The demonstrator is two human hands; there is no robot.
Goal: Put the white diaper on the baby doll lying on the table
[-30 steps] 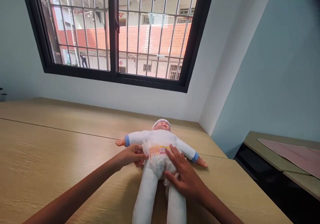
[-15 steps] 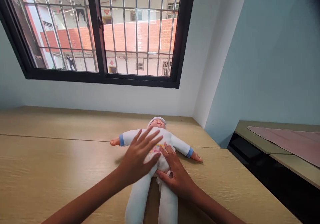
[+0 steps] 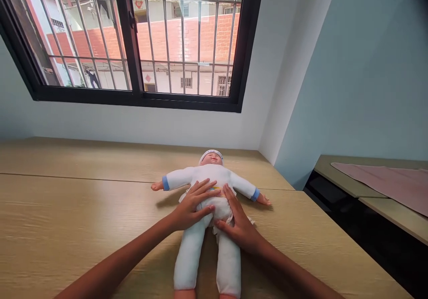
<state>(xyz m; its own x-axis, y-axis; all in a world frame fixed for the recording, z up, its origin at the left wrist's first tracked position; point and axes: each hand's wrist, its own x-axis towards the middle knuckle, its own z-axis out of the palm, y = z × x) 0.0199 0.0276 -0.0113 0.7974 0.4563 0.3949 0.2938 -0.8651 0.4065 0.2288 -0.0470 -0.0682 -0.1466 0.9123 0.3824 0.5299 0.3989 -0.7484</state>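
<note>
A baby doll (image 3: 214, 172) in white clothes with blue cuffs and a white cap lies on its back on the wooden table (image 3: 83, 219), arms spread and legs toward me. My left hand (image 3: 194, 204) rests with fingers spread on the left side of its belly and waist. On the right side of the waist lies my right hand (image 3: 239, 225), thumb apart from the other fingers. White frilly cloth shows beneath both hands at the doll's hips. Neither hand is closed round anything.
Behind the table is a wall with a black-framed, barred window (image 3: 137, 98). To the right, beyond the table's edge, stands a lower surface (image 3: 334, 181) with a pink cloth (image 3: 384, 181) and a dark gap beneath it.
My left hand has come down onto the doll's belly. My right hand has shifted slightly to the right and up. More of the doll's lower legs shows, and the view has tilted down a little.
</note>
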